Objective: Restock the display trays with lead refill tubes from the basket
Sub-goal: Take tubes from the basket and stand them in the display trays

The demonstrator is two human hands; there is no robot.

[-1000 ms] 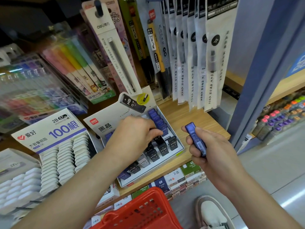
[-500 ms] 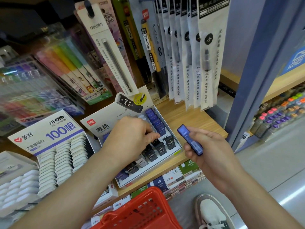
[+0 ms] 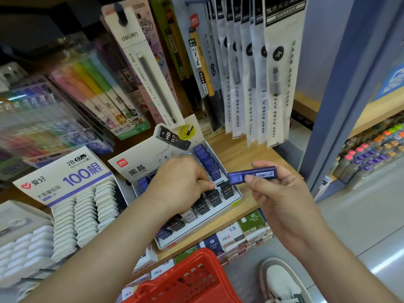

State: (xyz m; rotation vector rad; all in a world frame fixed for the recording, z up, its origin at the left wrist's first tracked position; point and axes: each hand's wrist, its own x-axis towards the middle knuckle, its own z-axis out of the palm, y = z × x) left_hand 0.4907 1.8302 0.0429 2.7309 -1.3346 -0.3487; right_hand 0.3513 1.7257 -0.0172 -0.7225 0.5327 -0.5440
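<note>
The right hand (image 3: 282,200) pinches a blue lead refill tube (image 3: 251,174) between thumb and fingers just beside the display tray (image 3: 235,203), where the left hand (image 3: 181,182) curls its fingers among black tubes (image 3: 215,199), grip unclear.

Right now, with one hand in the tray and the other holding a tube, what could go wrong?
1. The right hand pinches the blue tube by thumb and fingers alone; it could slip and fall.
2. The left hand sits among the black HB tubes and may topple them.
3. The tray holds blue and black rows; the tube could land in the wrong one.
</note>
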